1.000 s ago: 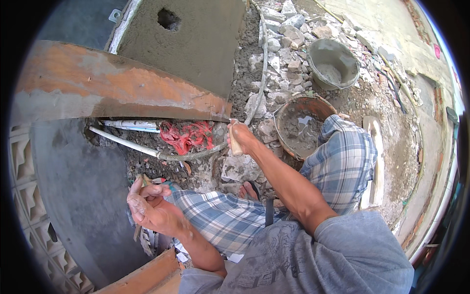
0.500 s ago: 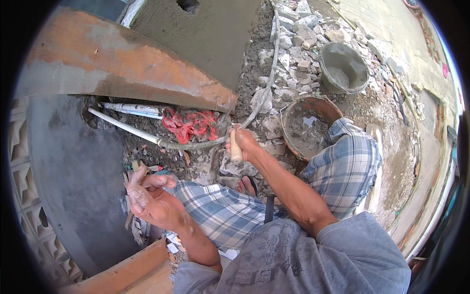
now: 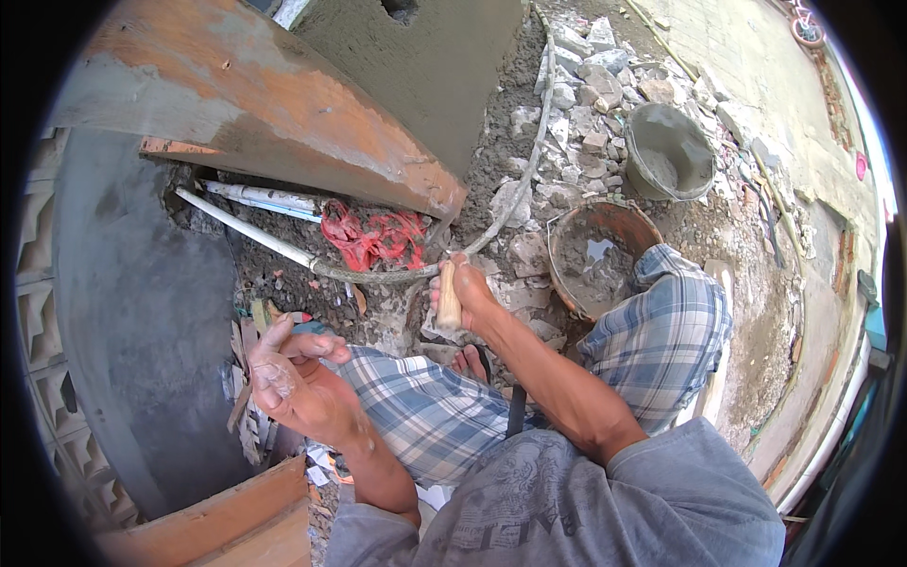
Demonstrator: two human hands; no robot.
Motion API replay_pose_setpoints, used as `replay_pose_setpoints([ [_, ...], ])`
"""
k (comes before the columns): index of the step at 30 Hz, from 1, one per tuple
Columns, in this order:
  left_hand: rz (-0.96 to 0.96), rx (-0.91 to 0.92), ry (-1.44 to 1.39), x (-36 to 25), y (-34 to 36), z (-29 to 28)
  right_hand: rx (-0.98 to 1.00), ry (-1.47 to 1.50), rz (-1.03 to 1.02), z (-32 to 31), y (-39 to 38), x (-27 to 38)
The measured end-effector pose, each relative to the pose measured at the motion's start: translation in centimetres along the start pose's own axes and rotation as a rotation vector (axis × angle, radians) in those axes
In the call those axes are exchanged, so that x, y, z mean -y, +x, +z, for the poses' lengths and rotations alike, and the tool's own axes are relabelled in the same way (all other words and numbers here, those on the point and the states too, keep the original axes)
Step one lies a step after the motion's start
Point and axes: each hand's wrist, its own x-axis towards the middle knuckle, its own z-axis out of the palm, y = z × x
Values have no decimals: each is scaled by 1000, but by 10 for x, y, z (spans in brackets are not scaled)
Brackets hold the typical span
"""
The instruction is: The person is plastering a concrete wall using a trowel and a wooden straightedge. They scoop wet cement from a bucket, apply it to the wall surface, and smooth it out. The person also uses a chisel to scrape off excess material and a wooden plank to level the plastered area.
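My right hand (image 3: 468, 293) is closed around the wooden handle (image 3: 448, 302) of a tool whose working end is hard to make out, just below the tip of a cement-smeared orange board (image 3: 283, 104). My left hand (image 3: 298, 383) is raised at lower left, coated in pale dust, fingers apart and bent, holding nothing. Behind my hands a curved hose (image 3: 378, 276) joins white pipe (image 3: 265, 241) beside red torn plastic (image 3: 373, 238). The board slopes across the lower part of a cement-rendered surface (image 3: 416, 66).
An orange bucket of wet mortar (image 3: 595, 265) stands by my right knee, a grey bucket (image 3: 667, 149) behind it among rubble (image 3: 586, 90). A grey cement surface (image 3: 142, 331) lies left, a wooden plank (image 3: 217, 520) at lower left. A small bicycle (image 3: 806, 26) shows at far top right.
The view has shifted, and the board now slants more steeply in it. My right hand with the handle sits slightly lower and farther from the board's tip. My left hand keeps much the same pose.
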Motion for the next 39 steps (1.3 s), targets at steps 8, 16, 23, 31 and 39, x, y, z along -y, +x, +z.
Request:
replay_pose_setpoints([
  [8,-31,-19,-27,3,-7,-7,25,-74,12,-1,-67,-25],
  [16,2,34,-57,0,-5,-10,77,-100,61,-4,-70,-23],
  [23,32,14,-120,2,-3,-11,248,-194,-9,-2,-100,-25],
  [31,11,-8,-107,0,-6,-9,383,-355,-271,16,-126,-16],
  [39,-19,23,-72,-4,-5,-2,402,-666,-701,65,-150,32],
])
